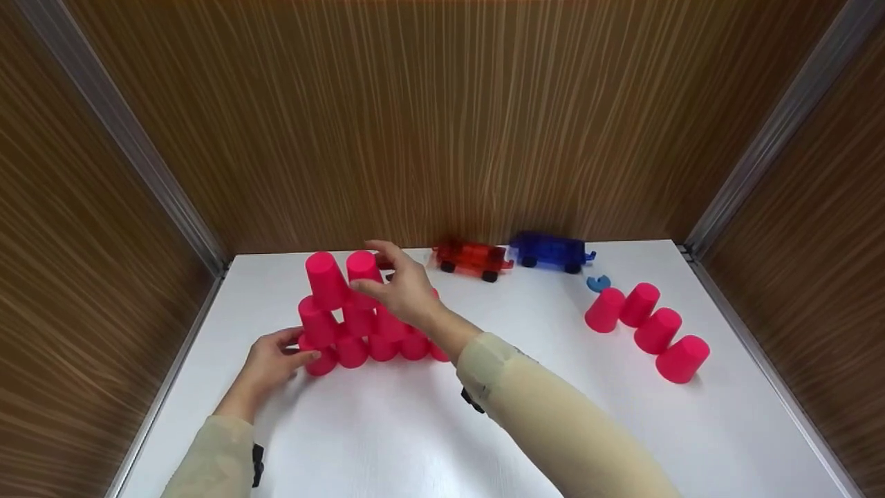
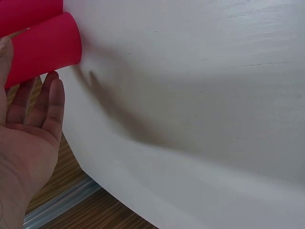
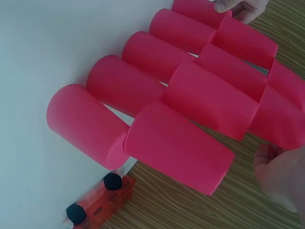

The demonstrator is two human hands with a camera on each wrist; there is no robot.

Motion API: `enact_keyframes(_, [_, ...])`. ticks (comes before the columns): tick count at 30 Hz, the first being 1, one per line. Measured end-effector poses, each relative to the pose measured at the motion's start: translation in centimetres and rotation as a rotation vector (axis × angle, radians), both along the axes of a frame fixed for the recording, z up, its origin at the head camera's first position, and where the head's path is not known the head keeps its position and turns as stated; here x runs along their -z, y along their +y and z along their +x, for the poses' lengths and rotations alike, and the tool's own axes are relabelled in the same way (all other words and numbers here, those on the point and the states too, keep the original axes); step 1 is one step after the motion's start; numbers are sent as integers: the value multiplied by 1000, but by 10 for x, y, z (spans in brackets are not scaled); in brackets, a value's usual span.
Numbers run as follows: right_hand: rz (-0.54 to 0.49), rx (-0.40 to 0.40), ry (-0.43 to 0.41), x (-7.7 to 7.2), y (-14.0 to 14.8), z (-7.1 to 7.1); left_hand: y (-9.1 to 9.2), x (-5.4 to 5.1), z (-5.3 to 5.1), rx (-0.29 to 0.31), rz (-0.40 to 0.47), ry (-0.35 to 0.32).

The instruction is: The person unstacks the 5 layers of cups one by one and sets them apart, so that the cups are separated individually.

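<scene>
Pink cups stand upside down in a stacked wall of three tiers, with several cups in the lower two tiers. Two cups make up the top tier: a left one [image 1: 326, 280] and a right one [image 1: 364, 268]. My right hand [image 1: 411, 290] holds the right one, thumb across its front and fingers at its far side. At the wall's left end, my left hand [image 1: 269, 363] grips the bottom corner cup [image 2: 47, 47] between thumb and fingers. The right wrist view shows the tiers side-on, including the lower end cup [image 3: 86, 124]; the right fingers are partly hidden there.
Several more pink cups [image 1: 658, 330] stand upside down at the right of the white table [image 1: 484, 443]. A red toy wagon [image 1: 473, 258], a blue toy wagon [image 1: 551, 250] and a small blue curved piece [image 1: 598, 283] lie at the back. Wood-grain panels [image 1: 449, 124] enclose the table.
</scene>
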State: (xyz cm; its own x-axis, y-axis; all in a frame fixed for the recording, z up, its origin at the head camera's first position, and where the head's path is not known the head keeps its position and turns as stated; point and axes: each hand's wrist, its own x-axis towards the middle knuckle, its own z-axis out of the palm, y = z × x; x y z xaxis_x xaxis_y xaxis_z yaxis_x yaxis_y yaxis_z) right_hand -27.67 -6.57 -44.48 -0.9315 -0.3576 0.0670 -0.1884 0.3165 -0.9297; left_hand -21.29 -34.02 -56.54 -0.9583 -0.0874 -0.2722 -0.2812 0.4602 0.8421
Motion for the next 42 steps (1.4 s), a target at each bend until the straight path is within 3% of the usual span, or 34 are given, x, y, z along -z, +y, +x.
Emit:
enact_keyframes(11, [-176, 8, 53, 1, 26, -2, -1, 4, -2, 2, -7, -2])
enact_keyframes(19, [-244, 88, 135, -6, 75, -10, -4, 1, 2, -8, -15, -17])
enact_keyframes(25, [-256, 166, 179, -1, 120, -15, -6, 1, 7, -9, -19, -13])
enact_keyframes(36, [-187, 367, 117, 36, 234, -9, -2, 2, 6, -10, -18, -23])
enact_keyframes(42, [-112, 514, 42, 63, 292, 5, 1, 2, 2, -2, -14, -20])
